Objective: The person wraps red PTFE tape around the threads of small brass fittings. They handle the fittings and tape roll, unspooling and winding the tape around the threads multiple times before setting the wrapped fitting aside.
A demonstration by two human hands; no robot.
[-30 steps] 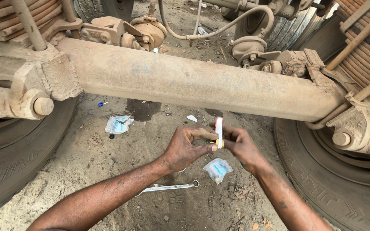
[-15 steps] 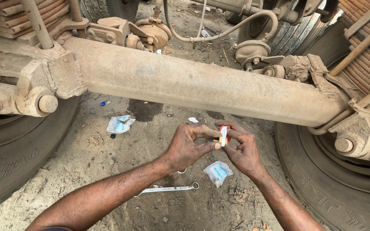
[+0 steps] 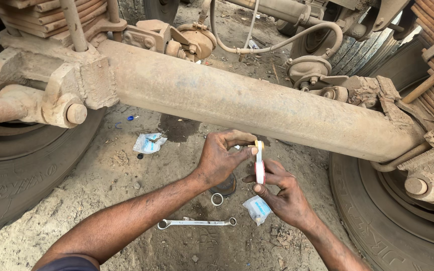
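Under the dusty axle [image 3: 257,103], the left hand [image 3: 222,158] pinches a small yellow part [image 3: 258,145] and the right hand [image 3: 285,195] grips a red and white tape roll [image 3: 260,170], with tape stretched between them, so the wrapping looks just begun, while a wrench [image 3: 197,222] lies on the dirt ground [image 3: 101,180].

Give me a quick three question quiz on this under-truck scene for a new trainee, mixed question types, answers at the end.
1. True or false: the spanner is held in the left hand.
2. Multiple choice: the right hand pinches what? A) a hammer B) a small white roll of tape with a red rim C) a bolt
3. Fill in: the dusty axle beam runs between two ____.

Key
1. False: it lies on the dirt ground.
2. B; the left hand's fingertips pinch its yellowish top end.
3. Tyres, one at the left and one at the right.
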